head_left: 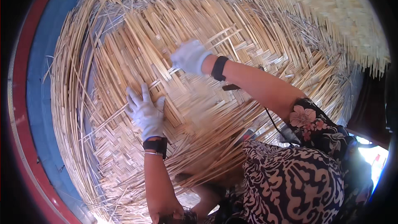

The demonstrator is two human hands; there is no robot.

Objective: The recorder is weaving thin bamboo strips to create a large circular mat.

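Note:
A large woven mat of split straw-coloured reeds (124,151) spreads beneath both my hands, with long loose strips fanning out at its edges. My left hand (146,114), in a white glove, lies with fingers spread on the strips left of the middle. Farther off and to the right, my right hand (191,57), also gloved, is bunched over the weave. Motion blurs its fingers, and whatever they grip is hidden. Pale strip ends show just below that hand. Each wrist wears a dark band.
Another finished-looking woven mat (306,0) with a fringed edge lies at the far right. Along the left side run a blue surface (43,99) and a red border (20,95). Black-and-cream patterned cloth (294,182) fills the lower right, beside a thin dark cable (272,119).

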